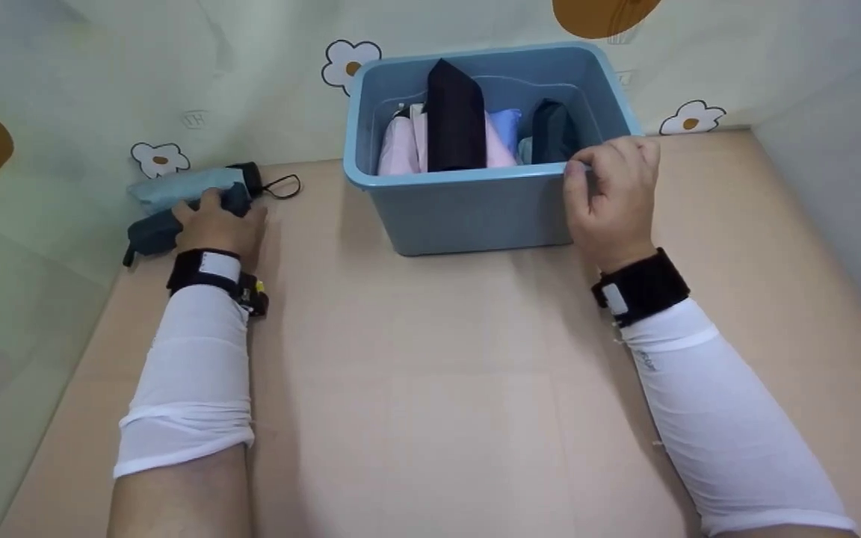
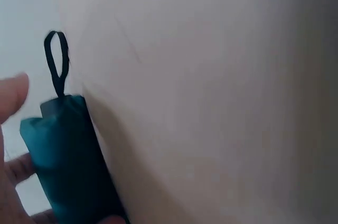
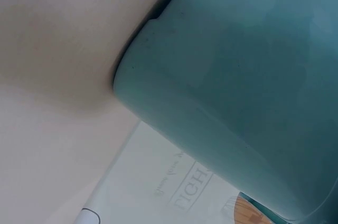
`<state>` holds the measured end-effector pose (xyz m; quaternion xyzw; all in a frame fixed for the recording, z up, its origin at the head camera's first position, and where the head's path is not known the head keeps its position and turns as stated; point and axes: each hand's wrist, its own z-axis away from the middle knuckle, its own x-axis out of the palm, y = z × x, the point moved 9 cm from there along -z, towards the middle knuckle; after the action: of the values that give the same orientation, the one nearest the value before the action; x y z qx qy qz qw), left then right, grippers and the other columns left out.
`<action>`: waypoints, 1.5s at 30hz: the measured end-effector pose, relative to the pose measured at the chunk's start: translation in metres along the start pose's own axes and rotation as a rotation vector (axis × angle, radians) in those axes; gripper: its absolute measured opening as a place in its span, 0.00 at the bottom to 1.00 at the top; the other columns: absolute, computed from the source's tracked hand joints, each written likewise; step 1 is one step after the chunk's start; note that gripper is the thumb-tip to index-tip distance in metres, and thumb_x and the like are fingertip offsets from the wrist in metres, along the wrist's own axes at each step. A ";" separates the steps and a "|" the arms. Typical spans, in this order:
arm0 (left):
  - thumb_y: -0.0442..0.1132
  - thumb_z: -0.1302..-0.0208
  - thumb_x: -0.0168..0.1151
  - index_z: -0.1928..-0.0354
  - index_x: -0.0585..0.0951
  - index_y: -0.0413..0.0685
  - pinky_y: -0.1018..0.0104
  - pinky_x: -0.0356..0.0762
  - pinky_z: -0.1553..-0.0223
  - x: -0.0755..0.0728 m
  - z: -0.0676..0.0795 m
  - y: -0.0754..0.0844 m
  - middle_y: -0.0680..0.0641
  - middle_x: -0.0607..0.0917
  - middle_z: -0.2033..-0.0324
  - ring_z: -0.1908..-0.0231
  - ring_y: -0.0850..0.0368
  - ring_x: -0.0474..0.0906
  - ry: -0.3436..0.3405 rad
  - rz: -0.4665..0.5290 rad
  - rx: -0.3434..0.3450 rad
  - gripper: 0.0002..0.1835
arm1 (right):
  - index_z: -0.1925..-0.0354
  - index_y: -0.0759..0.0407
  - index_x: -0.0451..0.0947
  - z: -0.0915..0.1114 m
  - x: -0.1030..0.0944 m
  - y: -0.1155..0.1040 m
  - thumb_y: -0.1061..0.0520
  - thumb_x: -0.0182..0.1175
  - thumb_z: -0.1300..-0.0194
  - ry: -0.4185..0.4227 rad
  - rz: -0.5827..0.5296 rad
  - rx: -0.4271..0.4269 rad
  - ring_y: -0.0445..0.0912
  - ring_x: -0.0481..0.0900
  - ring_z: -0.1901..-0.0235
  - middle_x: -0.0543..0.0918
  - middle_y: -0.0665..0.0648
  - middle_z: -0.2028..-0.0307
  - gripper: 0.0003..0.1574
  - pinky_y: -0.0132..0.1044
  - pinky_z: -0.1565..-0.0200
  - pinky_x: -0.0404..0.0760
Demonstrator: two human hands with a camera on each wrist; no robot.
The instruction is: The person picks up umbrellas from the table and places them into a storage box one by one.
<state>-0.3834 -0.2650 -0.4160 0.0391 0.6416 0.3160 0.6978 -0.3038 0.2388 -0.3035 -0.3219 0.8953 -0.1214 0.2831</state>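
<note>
My left hand (image 1: 217, 232) is over a dark teal folding umbrella (image 2: 66, 155), with fingers along its far side and the thumb near its close side. One finger stands apart from the cloth in the left wrist view. Right behind lies a light blue folding umbrella (image 1: 187, 187) with a black handle and cord loop. My right hand (image 1: 617, 198) grips the front right rim of a blue plastic bin (image 1: 468, 217). Inside stand a black folded item (image 1: 457, 119), pink bundles (image 1: 398, 146), a blue one (image 1: 505, 128) and a dark teal one (image 1: 552, 133).
A pale cloth backdrop (image 1: 266, 90) with flower prints rises behind the bin and along the left. The light tabletop (image 1: 415, 373) stretches between both arms. A grey surface (image 1: 834, 149) borders the table on the right.
</note>
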 end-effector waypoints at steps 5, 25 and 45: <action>0.80 0.31 0.41 0.14 0.47 0.56 0.26 0.64 0.33 -0.001 -0.007 -0.010 0.23 0.41 0.22 0.31 0.19 0.62 -0.043 -0.024 -0.031 0.54 | 0.67 0.67 0.81 0.001 0.001 -0.001 0.48 0.50 0.27 -0.015 -0.001 0.005 0.59 0.72 0.59 0.78 0.64 0.71 0.25 0.55 0.39 0.60; 0.40 0.34 0.57 0.21 0.51 0.32 0.54 0.75 0.59 -0.002 0.001 -0.023 0.20 0.46 0.28 0.38 0.24 0.68 -0.099 -0.131 -0.156 0.44 | 0.68 0.66 0.80 0.000 0.002 -0.005 0.47 0.50 0.27 -0.003 0.006 -0.010 0.58 0.72 0.61 0.78 0.63 0.72 0.25 0.55 0.41 0.61; 0.31 0.28 0.54 0.23 0.63 0.33 0.46 0.77 0.40 -0.015 -0.001 -0.021 0.27 0.47 0.22 0.29 0.26 0.58 0.103 0.095 -0.128 0.33 | 0.67 0.67 0.80 0.000 0.000 -0.002 0.47 0.50 0.27 -0.010 0.007 0.005 0.59 0.72 0.59 0.78 0.64 0.71 0.25 0.55 0.40 0.60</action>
<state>-0.3755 -0.2893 -0.4121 0.0083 0.6526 0.3909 0.6491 -0.3030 0.2373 -0.3033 -0.3188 0.8945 -0.1213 0.2889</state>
